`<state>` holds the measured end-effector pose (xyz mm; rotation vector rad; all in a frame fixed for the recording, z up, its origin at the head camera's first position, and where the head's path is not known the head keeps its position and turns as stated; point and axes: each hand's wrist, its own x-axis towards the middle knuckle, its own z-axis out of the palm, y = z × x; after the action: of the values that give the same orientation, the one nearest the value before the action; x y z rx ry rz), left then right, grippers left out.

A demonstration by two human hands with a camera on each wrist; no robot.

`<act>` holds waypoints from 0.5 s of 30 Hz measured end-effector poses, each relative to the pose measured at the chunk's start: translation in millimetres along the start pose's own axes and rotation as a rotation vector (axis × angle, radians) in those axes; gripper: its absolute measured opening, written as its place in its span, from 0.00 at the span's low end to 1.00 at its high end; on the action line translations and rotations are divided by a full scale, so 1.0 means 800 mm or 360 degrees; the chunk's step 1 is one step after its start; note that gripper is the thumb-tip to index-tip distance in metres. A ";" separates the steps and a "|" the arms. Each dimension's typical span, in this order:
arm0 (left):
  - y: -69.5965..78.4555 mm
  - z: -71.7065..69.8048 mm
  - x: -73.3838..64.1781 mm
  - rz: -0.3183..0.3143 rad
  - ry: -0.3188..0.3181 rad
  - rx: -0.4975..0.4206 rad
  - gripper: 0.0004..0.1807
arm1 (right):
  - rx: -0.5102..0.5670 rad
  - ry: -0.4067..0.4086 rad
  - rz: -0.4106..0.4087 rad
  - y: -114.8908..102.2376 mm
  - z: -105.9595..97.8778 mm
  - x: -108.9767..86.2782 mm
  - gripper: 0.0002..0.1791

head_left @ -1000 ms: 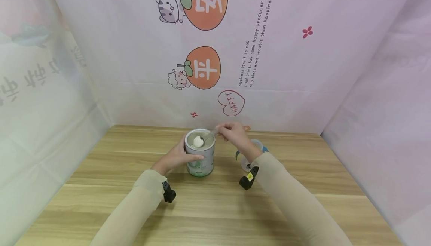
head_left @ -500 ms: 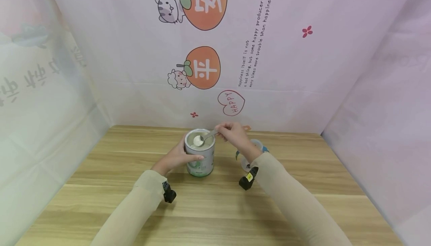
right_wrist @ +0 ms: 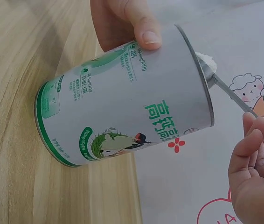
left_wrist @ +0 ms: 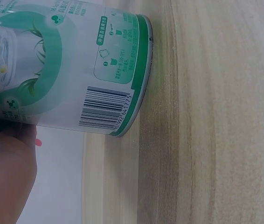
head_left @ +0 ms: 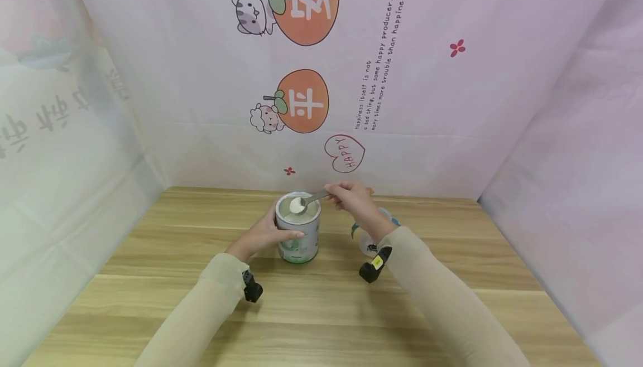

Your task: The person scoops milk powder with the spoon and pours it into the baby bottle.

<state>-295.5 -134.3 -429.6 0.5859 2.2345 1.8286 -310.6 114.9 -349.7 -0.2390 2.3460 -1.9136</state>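
Observation:
A white and green milk powder tin (head_left: 301, 244) stands upright on the wooden table, its top uncovered. My left hand (head_left: 261, 237) grips it from the left, with the thumb across the front; in the right wrist view that thumb lies near the rim. With thumb and fingers, my right hand (head_left: 355, 202) pinches the handle of a metal spoon (right_wrist: 234, 97). A heap of white powder (right_wrist: 208, 61) sits in the bowl of the spoon, at the tin's mouth. Part of the tin's green label (left_wrist: 38, 60) fills the left wrist view.
Behind my right wrist stands a clear cup (head_left: 368, 244) with blue handles, partly hidden by the forearm. A printed cloth (head_left: 226, 149) hangs at the table's back edge, and pale cloth walls rise on both sides. The wooden table (head_left: 301, 311) stretches in front of the tin.
The loaded spoon has risen slightly at the tin's mouth, and its handle lies flatter. My right hand and wrist have shifted a little to the right. The left hand and tin have stayed put.

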 end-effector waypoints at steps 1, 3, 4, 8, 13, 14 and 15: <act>0.001 0.000 0.000 0.0004 0.0000 0.0005 0.53 | 0.0006 0.0008 0.0008 -0.001 -0.001 0.000 0.15; 0.002 0.000 0.000 0.0008 0.0003 0.0011 0.54 | 0.0024 0.0021 0.0022 -0.002 -0.003 -0.001 0.15; 0.002 0.000 0.000 0.0008 0.0004 0.0013 0.54 | 0.0030 0.0022 0.0025 -0.003 -0.004 -0.002 0.15; 0.002 0.000 0.000 -0.0008 0.0011 0.0019 0.54 | 0.0039 0.0030 0.0023 -0.008 -0.011 -0.007 0.16; 0.000 0.000 -0.001 -0.0048 0.0029 0.0019 0.55 | 0.0065 0.0026 0.0018 -0.014 -0.022 -0.010 0.17; 0.000 0.001 -0.001 -0.0053 0.0032 0.0015 0.55 | 0.0071 0.0029 0.0018 -0.015 -0.025 -0.010 0.17; 0.000 0.001 -0.001 -0.0057 0.0034 0.0012 0.55 | 0.0080 0.0033 0.0019 -0.017 -0.027 -0.011 0.17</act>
<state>-294.3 -134.3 -430.0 0.5268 2.2514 1.8185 -305.3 134.9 -332.4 -0.2013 2.3033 -1.9760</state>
